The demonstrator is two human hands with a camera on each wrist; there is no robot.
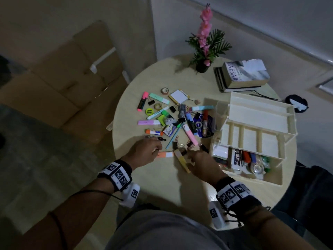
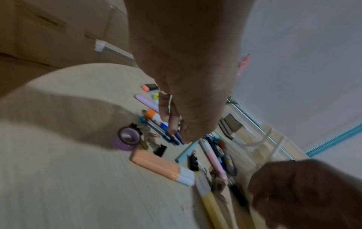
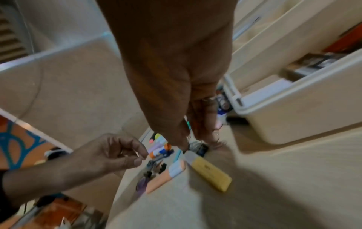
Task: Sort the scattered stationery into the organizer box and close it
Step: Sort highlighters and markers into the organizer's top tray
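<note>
Loose stationery lies across the round table [image 1: 162,188]: highlighters, pens, tape rolls and binder clips. The cream organizer box [image 1: 277,180] stands open at the right, with its tiers raised and items in its base. My left hand [image 1: 158,147] hovers with curled fingers over a dark pen [image 1: 155,138], thumb and fingertips together [image 2: 174,133]; whether they hold anything I cannot tell. My right hand [image 1: 191,152] reaches down onto a black binder clip [image 3: 199,148], thumb and fingers closing on it. An orange highlighter [image 1: 164,154] and a yellow highlighter [image 1: 182,160] lie between my hands.
A potted pink flower [image 1: 201,66] and a stack of books [image 1: 243,76] stand at the table's far side. Cardboard boxes [image 1: 63,78] sit on the floor to the left. A purple tape roll [image 2: 129,136] lies near the table's left edge.
</note>
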